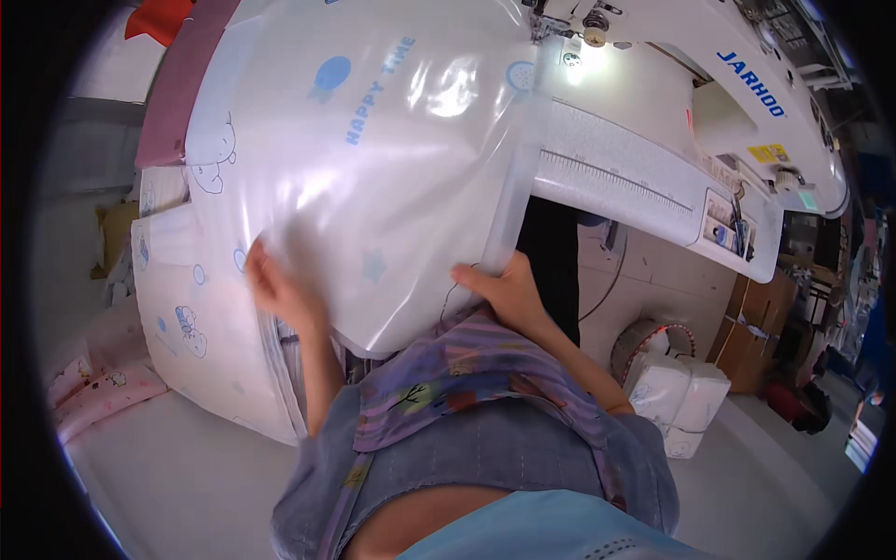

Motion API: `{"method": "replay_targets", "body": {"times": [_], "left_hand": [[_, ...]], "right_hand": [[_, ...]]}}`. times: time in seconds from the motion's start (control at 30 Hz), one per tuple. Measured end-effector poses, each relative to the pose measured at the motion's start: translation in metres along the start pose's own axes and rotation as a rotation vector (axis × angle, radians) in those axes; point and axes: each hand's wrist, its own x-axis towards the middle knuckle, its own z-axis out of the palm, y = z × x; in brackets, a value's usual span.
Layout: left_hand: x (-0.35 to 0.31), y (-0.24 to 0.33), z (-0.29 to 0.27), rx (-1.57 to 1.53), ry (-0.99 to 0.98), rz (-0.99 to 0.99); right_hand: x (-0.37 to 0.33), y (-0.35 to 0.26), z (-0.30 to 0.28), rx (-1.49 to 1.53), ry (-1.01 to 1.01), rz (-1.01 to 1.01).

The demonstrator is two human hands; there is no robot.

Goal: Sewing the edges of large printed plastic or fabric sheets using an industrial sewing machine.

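A large translucent white plastic sheet (373, 205) with pale blue prints spreads over my lap and the table. Its right edge runs up to the needle area of a white sewing machine (737, 84). My right hand (504, 287) is closed on the sheet's near right edge, thumb on top and the other fingers hidden beneath. Over the left part of the sheet is my left hand (285, 287), slightly blurred, its fingers loosely stretched and plainly gripping nothing. A dark thread hangs beside my right thumb.
A ruled machine bed (616, 173) extends right, with a small tray of bits (728, 224) at its end. More printed white material (196, 327) hangs at the left. On the floor at right are a tied white bundle (681, 387) and a cardboard box (751, 327).
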Motion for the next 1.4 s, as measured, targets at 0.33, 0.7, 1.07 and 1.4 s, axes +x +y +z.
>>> {"method": "replay_targets", "body": {"times": [0.33, 0.7, 1.07, 1.4], "left_hand": [[0.018, -0.175, -0.144, -0.484, -0.101, -0.470], [0.119, -0.090, -0.198, -0.919, -0.200, -0.604], [0.104, -0.089, -0.178, -0.498, 0.004, -0.452], [0.127, -0.100, -0.107, -0.503, -0.007, -0.394]], "right_hand": [[-0.022, -0.003, 0.003, 0.290, -0.124, -0.004], [-0.025, 0.002, 0.014, 0.077, -0.001, 0.004], [-0.028, 0.000, -0.009, -0.112, -0.030, 0.066], [0.016, -0.002, -0.020, 0.095, 0.077, -0.031]]}}
